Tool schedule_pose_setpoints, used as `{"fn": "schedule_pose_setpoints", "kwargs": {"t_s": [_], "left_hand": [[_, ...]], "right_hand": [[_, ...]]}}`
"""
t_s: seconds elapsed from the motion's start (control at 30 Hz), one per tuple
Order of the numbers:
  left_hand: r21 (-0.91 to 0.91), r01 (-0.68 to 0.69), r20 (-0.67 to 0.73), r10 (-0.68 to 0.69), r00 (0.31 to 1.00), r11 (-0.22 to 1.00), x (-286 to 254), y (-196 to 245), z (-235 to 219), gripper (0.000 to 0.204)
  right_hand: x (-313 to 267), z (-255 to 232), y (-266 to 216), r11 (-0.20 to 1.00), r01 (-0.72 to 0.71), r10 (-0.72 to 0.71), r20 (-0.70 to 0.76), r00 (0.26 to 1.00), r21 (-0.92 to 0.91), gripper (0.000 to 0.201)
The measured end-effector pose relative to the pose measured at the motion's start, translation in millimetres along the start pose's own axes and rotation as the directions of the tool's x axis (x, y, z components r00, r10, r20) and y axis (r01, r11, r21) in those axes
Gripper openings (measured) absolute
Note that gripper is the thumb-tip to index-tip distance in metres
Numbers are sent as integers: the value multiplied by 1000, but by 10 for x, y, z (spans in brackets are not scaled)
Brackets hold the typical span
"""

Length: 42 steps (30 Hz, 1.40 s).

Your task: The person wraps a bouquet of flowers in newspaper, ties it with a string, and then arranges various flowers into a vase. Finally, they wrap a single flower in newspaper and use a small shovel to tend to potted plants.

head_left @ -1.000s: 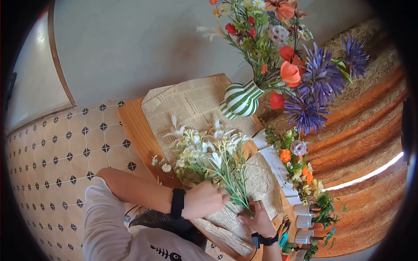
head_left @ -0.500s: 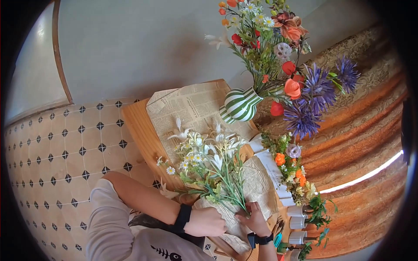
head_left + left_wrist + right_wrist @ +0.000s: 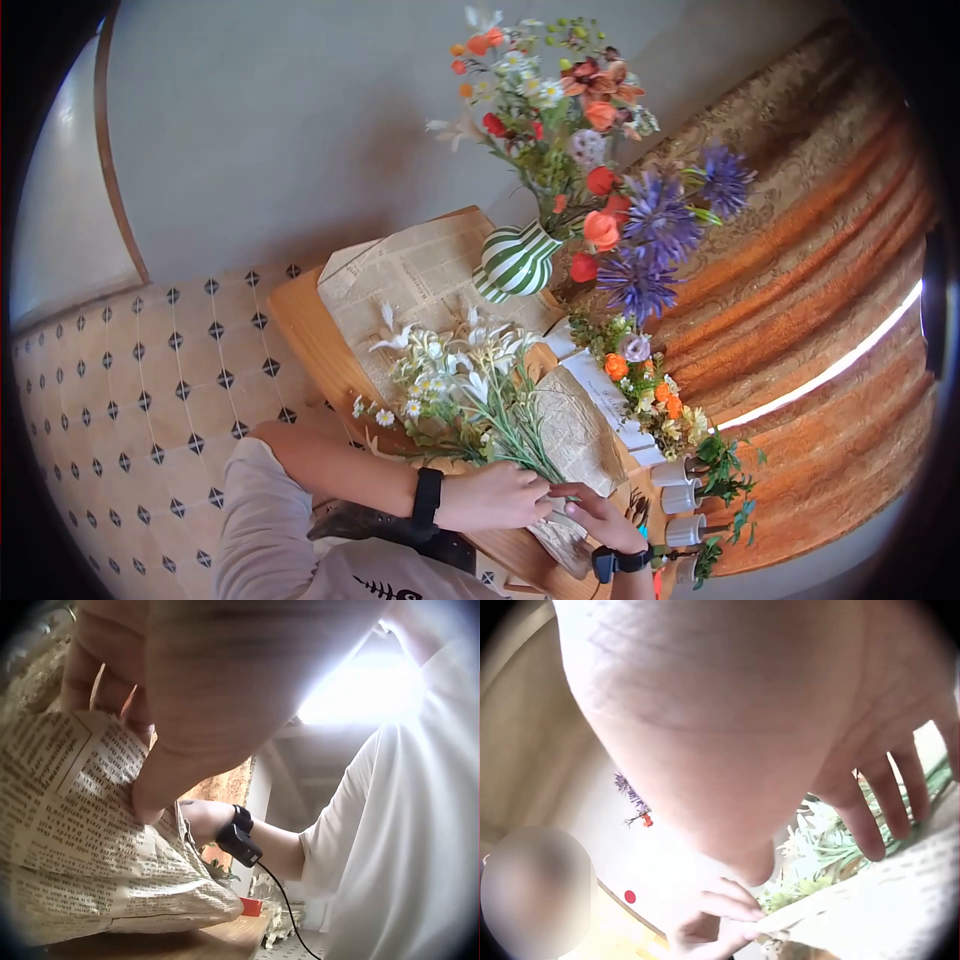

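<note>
Plain grey wall (image 3: 260, 150) behind, orange curtain (image 3: 820, 330) to one side, wooden bench (image 3: 308, 315) between them under sheets of newsprint. Work in hand, as I judge it: folding newsprint wrap (image 3: 580, 430) over a bunch of white flowers (image 3: 450, 365), which lies on the bench, blooms toward the striped vase (image 3: 520, 260) and green stems (image 3: 528, 430) running down to the hands. Left grip (image 3: 495, 497) pinches the paper's edge, thumb against fingers; right grip (image 3: 608, 520) has its fingers extended and parted, reaching over stems and paper. To do it well: keep the pinched edge taut, lay the spread fingers flat so the stems stay bundled, and bring the fold across low on the stems, clear of the petals. Likely fault: paper creasing or tearing at the pinch if pulled hard, or stems fanning out under a slack fold. Views compared: head camera gives the whole bunch and the vase, but finger contact is too small to read there. Left wrist supplies it: thumb on the near printed face, other fingers beyond the paper's upper edge; also a red object (image 3: 250, 906) on the bench, not identified. Right wrist shows the gaps between the fingers above the stems; whether those fingertips bear on the paper, cannot tell.
</note>
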<state>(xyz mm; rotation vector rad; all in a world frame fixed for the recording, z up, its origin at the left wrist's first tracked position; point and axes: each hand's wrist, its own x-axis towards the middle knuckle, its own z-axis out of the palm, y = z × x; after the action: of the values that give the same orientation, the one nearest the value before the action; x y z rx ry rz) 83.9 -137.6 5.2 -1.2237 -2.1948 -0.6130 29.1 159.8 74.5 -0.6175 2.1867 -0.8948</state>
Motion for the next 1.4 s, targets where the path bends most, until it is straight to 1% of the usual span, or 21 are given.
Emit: {"fn": "schedule_pose_setpoints", "kwargs": {"t_s": [0.07, 0.1, 0.17, 0.2, 0.27, 0.3, 0.33, 0.4, 0.43, 0.47, 0.5, 0.57, 0.6, 0.67, 0.83, 0.9, 0.97, 1.0, 1.03, 1.2, 1.4], "left_hand": [[-23, -2, 11, 2, 1000, 1000, 32, -45, -86, 29], [-18, -21, 25, 21, 999, 1000, 56, -72, -107, 29], [-69, -8, 71, 12, 997, 998, 97, -124, -138, 28], [-65, -16, 82, 21, 996, 998, 121, -179, -155, 28], [-347, 115, 253, -25, 967, 931, 153, -319, -233, 25], [-343, 120, 261, -28, 965, 932, 165, -412, -318, 25], [-392, 160, 245, -65, 967, 906, 196, -541, -453, 24], [-460, 264, 195, -194, 962, 848, 220, -791, -608, 25], [-456, 316, 187, -257, 948, 832, 256, -899, -780, 23], [-376, 339, 112, -321, 940, 862, 259, -1031, -802, 23], [-293, 366, 32, -374, 927, 883, 260, -1159, -804, 23], [-280, 412, 34, -420, 907, 867, 274, -1302, -865, 22], [-276, 456, 31, -466, 884, 846, 301, -1378, -889, 22], [-285, 422, 71, -420, 905, 861, 312, -1473, -732, 22], [-265, 362, 193, -319, 928, 894, 406, -1592, -451, 21], [-235, 417, 296, -344, 891, 878, 450, -1642, -504, 25], [-291, 466, 247, -405, 881, 836, 475, -1723, -490, 27], [-303, 475, 154, -450, 880, 826, 475, -1764, -518, 32], [-291, 480, 171, -448, 877, 828, 503, -1797, -609, 32], [-116, 643, -153, -653, 742, 757, 447, -2059, -963, 38], [-162, 712, -210, -729, 651, 683, 296, -2902, -903, 43]], "right_hand": [[-90, 6, -209, 994, -69, 59, 113, 992, 82, 60], [-119, 30, -366, 994, -56, 47, 95, 994, 95, 60], [-130, 90, -577, 952, 25, 39, 202, 979, -304, 62], [-130, 115, -516, 944, -24, 72, 134, 988, -328, 48], [-58, 61, -327, 935, -48, 76, 66, 995, -352, 43], [-18, 35, -249, 920, -80, 87, 0, 996, -383, 38], [27, 31, -253, 936, 27, -63, -90, 994, -352, 30], [101, -71, -205, 928, -33, -2, -94, 996, -372, 28], [144, -125, -147, 916, -98, 64, -100, 993, -389, 26], [211, -143, -24, 918, -9, -42, -121, 992, -397, 26], [282, -186, 86, 919, 1, -53, -122, 991, -394, 26], [415, -235, 214, 933, -122, 96, -93, 991, -338, 27], [475, -239, 280, 938, -115, 86, -100, 991, -328, 27], [584, -237, 358, 939, -171, 156, -72, 985, -299, 34], [741, -236, 511, 935, -151, 142, -51, 989, -320, 41], [781, -240, 634, 948, -114, 110, -33, 993, -299, 43], [781, -260, 638, 953, -149, 150, -16, 989, -263, 41], [793, -267, 690, 954, -181, 185, -5, 983, -237, 43], [800, -268, 711, 960, -171, 175, -2, 985, -220, 43], [820, -280, 722, 961, -172, 175, -5, 984, -217, 46], [804, -296, 681, 961, -142, 139, -29, 990, -237, 45]]}}
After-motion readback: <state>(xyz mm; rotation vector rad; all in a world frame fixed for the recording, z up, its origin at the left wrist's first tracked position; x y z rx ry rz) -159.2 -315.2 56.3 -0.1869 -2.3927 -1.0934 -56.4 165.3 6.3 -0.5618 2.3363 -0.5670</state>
